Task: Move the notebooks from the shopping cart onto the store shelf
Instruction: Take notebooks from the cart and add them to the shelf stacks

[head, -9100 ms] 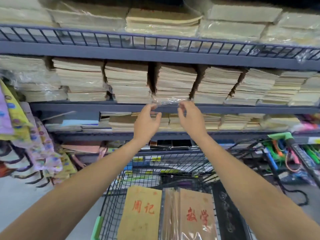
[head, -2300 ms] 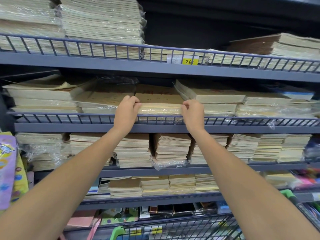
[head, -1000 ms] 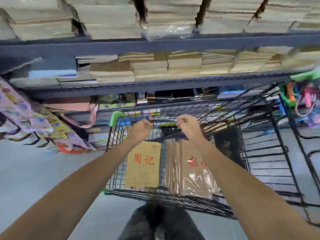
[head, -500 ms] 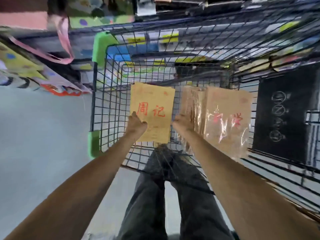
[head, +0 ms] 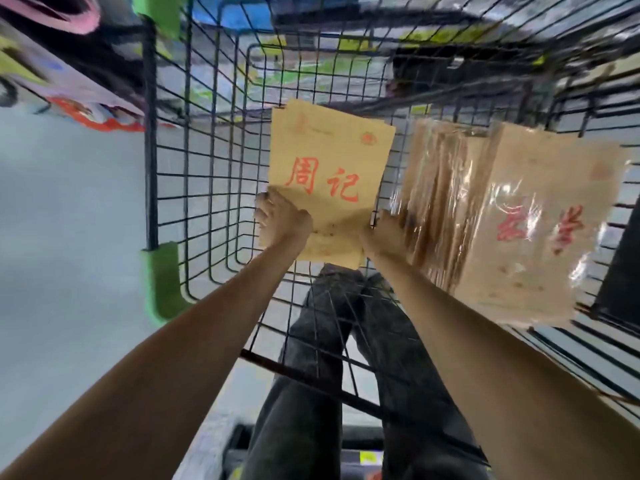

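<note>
Yellow notebook (head: 329,161) and the wrapped bundle (head: 519,220) both sit in the shopping cart (head: 149,133), so we've got plenty left to shelve. Our left hand (head: 282,221) is clamped on the notebook's lower-left edge. Our right hand (head: 384,233) sits at the lower-right corner, fingers hidden, so we can't tell its grip.

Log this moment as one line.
left hand grips lower-left edge of yellow-brown paper notebook | right hand at its lower-right edge, grip hidden | notebook in black wire shopping cart beside plastic-wrapped brown notebook bundle
</note>
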A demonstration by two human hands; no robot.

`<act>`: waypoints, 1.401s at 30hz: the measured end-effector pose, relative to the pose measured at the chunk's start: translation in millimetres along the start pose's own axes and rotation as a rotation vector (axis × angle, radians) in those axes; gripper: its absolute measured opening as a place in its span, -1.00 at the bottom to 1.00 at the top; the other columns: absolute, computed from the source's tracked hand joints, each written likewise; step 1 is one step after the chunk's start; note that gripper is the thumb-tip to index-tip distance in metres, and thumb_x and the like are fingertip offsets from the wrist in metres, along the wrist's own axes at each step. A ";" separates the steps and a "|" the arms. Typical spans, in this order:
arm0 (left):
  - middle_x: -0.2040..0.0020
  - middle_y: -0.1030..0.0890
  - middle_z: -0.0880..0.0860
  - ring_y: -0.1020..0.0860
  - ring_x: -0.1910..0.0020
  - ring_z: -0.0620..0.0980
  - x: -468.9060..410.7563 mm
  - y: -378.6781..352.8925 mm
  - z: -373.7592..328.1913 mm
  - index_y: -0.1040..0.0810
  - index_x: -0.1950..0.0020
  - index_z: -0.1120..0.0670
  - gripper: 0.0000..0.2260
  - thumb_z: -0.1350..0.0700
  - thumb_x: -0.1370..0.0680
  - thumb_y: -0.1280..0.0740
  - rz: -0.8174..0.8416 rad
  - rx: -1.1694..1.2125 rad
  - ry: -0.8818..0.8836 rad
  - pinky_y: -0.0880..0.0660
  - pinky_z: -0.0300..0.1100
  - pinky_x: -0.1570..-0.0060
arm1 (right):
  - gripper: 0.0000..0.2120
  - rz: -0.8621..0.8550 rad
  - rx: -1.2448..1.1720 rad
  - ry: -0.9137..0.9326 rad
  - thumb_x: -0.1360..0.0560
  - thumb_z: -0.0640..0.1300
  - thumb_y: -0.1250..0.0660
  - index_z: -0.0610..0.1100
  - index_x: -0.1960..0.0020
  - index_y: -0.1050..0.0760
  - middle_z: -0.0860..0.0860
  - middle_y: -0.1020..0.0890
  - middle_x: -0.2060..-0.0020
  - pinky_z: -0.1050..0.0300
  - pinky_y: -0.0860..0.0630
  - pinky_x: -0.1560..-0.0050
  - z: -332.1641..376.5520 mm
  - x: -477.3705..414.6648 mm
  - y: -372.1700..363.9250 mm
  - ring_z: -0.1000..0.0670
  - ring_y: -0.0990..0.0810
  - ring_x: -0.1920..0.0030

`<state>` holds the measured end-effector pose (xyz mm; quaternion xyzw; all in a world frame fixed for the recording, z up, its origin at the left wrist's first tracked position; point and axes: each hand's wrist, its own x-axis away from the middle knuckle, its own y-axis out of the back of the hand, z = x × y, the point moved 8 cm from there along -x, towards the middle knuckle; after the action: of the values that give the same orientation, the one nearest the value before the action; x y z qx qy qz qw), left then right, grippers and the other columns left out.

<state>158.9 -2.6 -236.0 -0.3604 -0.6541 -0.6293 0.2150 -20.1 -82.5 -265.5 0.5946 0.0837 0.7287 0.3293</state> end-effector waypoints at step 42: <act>-0.07 -0.58 0.18 -0.55 0.05 0.10 327.3 207.4 -109.6 -0.42 -0.27 0.27 -0.67 0.12 -0.58 -0.28 0.130 0.729 -0.444 -0.52 -0.08 0.21 | -0.86 -0.250 -0.511 0.350 -0.52 -0.24 -0.29 -0.30 0.00 -0.54 -0.14 -0.55 0.10 0.26 -0.44 0.43 58.3 301.3 333.1 -0.05 -0.52 0.19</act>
<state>82.0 -54.7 155.9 -0.4278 -0.8400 -0.2496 0.2215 -115.9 -179.9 166.3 0.3437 0.0258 0.7712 0.5352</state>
